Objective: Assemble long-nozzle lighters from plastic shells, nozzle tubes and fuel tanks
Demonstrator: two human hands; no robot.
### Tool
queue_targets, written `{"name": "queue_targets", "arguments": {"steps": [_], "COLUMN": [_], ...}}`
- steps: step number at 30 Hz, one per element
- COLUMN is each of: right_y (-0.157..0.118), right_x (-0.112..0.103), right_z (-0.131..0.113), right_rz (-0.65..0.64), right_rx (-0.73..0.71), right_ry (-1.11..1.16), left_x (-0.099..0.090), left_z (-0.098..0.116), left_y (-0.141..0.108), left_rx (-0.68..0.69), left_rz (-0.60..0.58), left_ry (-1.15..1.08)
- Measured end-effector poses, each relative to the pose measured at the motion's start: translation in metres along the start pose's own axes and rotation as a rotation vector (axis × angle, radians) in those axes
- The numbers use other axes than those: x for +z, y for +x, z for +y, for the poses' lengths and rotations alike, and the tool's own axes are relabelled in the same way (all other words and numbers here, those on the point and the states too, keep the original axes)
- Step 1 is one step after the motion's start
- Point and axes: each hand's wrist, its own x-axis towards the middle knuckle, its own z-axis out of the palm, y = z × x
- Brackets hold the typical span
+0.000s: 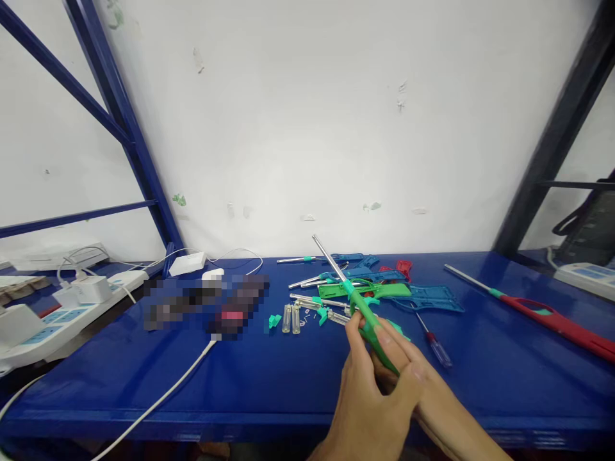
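A green long-necked lighter [364, 308] is held in both hands above the front of the blue table, its metal tube tilted up and to the left. My left hand [362, 397] is closed round its handle from the near side. My right hand [403, 349] grips the same handle from the right, some fingers hidden. Beyond the hands lie a green handle shell [391, 291], blue handle shells [437, 298], a red shell piece [403, 270] and several metal tubes. Clear fuel tanks [296, 319] and teal trigger pieces [273, 321] lie to the left.
A screwdriver [438, 349] with a clear handle and a red long-necked lighter [557, 325] lie on the right. At left are a blurred phone-like object [240, 307] on a white cable [168, 388] and a power strip [91, 307]. A white wall stands behind the table [269, 384].
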Motion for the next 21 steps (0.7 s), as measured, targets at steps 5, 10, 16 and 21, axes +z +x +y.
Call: {"name": "queue_targets", "arguments": {"steps": [5, 10, 16, 21], "right_y": [0.0006, 0.0043, 0.0079, 0.0087], "right_x": [-0.0038, -0.0052, -0.0043, -0.0037], "right_z": [0.003, 0.0069, 0.0098, 0.0092], "right_rz": [0.068, 0.076, 0.046, 0.022], "right_rx": [-0.03, -0.037, -0.048, -0.061], "right_ry": [-0.03, -0.026, -0.012, -0.02], "left_x": [0.0015, 0.0027, 0.0022, 0.0009], "left_z": [0.0009, 0.0026, 0.0029, 0.0053], "left_y": [-0.0016, -0.0027, -0.0012, -0.0014], "left_rx": [0.046, 0.01, -0.024, -0.039], "left_rz": [-0.006, 0.025, 0.011, 0.006], "left_ry": [0.038, 0.038, 0.039, 0.069]}}
